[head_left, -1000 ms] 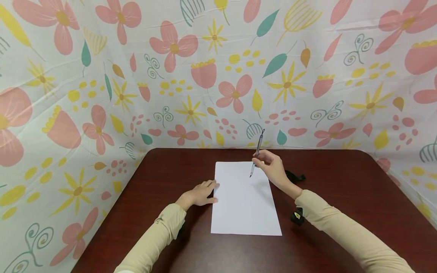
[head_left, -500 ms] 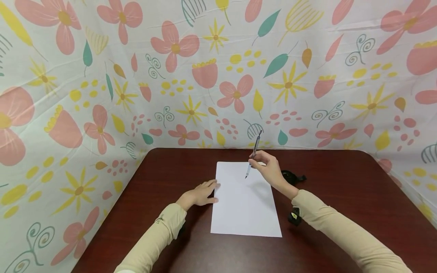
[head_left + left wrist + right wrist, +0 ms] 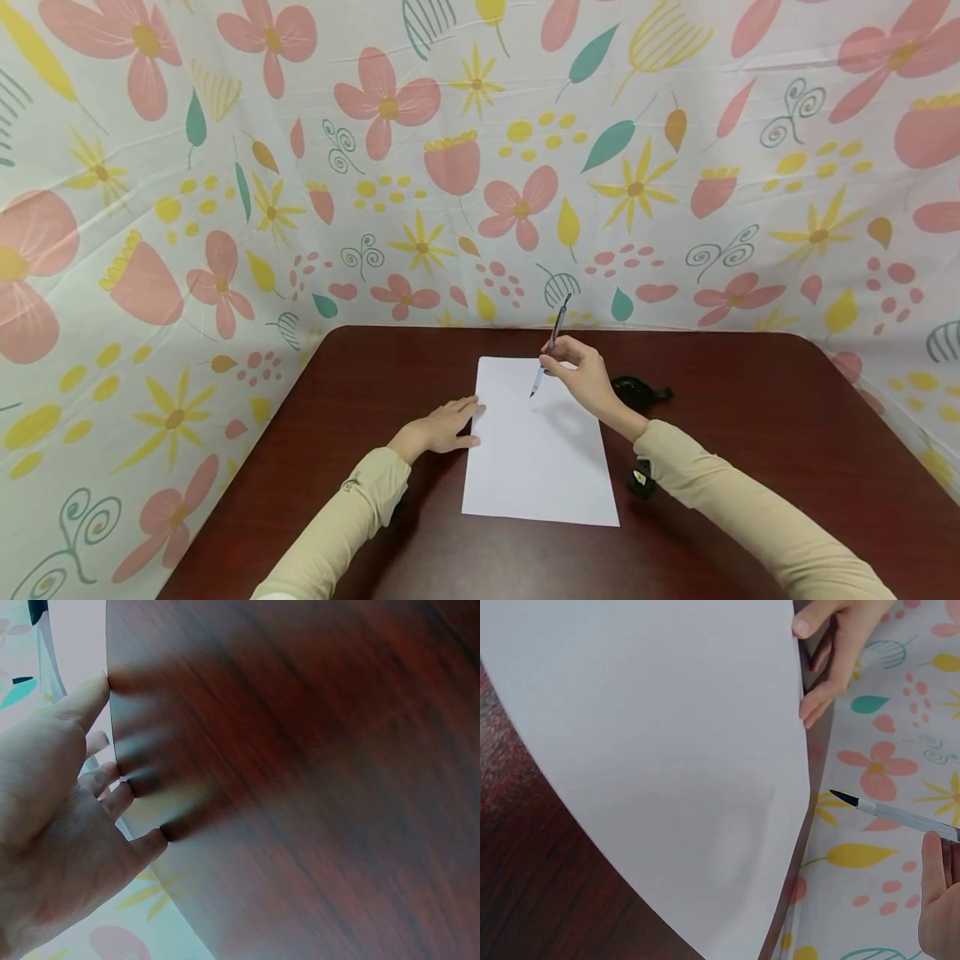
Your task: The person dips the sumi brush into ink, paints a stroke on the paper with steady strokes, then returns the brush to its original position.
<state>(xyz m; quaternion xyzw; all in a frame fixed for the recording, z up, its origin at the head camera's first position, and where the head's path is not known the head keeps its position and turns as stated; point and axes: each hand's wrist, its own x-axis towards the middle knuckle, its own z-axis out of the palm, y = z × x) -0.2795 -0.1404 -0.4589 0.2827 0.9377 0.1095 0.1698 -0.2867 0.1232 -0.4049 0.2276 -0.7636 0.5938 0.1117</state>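
A blank-looking white sheet of paper [image 3: 540,467] lies on the dark wooden table. My left hand [image 3: 438,427] lies flat with its fingers spread, fingertips over the sheet's left edge; the left wrist view shows the same hand [image 3: 67,817] at that edge. Above the paper's upper part, my right hand [image 3: 588,379] pinches a slim calligraphy brush [image 3: 560,318] between thumb and fingers. Its loop end points up and its dark tip slants down to the left, close over the sheet. From the right wrist, the brush [image 3: 907,817] shows a black pointed tip and pale barrel.
The table [image 3: 750,433] has a reddish-brown wood surface. Behind it and to the left hangs a floral cloth [image 3: 517,150]. A black strapped object [image 3: 633,392] is by the right wrist, and a small black device [image 3: 642,481] shows below the right cuff.
My right hand has moved left and slightly down with the brush, its tip travelling the same way over the sheet. The left hand has stayed in place.
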